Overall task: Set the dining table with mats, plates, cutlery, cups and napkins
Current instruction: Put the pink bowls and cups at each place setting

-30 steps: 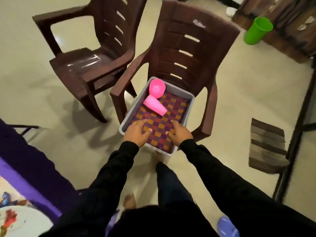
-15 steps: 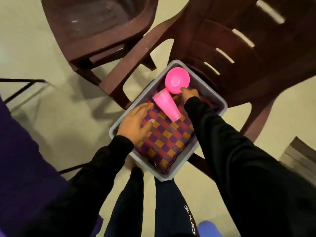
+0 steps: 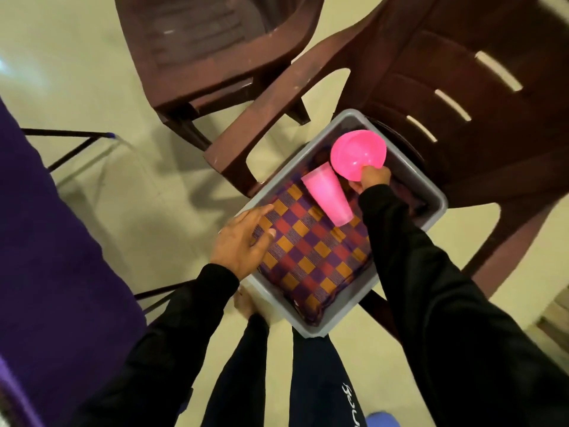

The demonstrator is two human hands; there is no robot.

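Note:
A grey plastic tub [image 3: 428, 192] sits on the seat of a brown plastic chair [image 3: 455, 97]. Folded checked cloth mats [image 3: 311, 257] in orange, red and purple fill it. A pink cup [image 3: 328, 195] lies on its side on the mats. At the tub's far end, my right hand [image 3: 371, 180] pinches the rim of a pink bowl [image 3: 357, 154] and holds it tilted. My left hand [image 3: 243, 241] rests flat on the near left corner of the mats, fingers straight.
A second brown chair [image 3: 221, 41] stands to the left behind the first. A purple tablecloth [image 3: 46, 257] on the table fills the left edge, with dark metal legs [image 3: 77, 143] under it. My legs stand just before the tub on the pale floor.
My right hand left the mats, reached to the tub's far end and took the pink bowl by its rim, tipping it up. The view came closer. My left hand stayed on the mats.

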